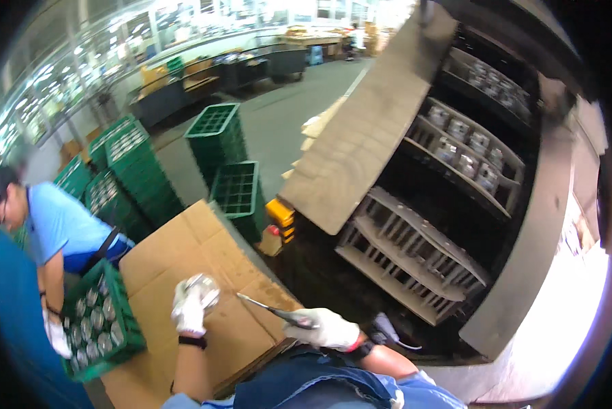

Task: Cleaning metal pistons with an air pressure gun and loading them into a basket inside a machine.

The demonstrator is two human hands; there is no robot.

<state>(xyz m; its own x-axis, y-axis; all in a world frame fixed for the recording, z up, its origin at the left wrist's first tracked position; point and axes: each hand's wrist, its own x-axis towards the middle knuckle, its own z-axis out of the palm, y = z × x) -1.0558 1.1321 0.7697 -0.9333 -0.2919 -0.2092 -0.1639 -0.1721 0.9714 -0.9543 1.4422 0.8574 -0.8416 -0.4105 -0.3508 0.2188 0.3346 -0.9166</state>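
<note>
My left hand, in a white glove, is closed around a shiny, rounded metal part above the brown cardboard sheet. The fingers cover much of the part. Also gloved in white, my right hand grips a slim hand tool with a dark handle and a thin, light metal tip. The tip points left toward the metal part, with a small gap between them. The tool's exact kind cannot be made out.
At left, a person in a light blue shirt handles a green crate of metal parts. Behind stand stacked green crates. On my right is a large machine with racks; some hold metal parts. A yellow-black block stands by the cardboard.
</note>
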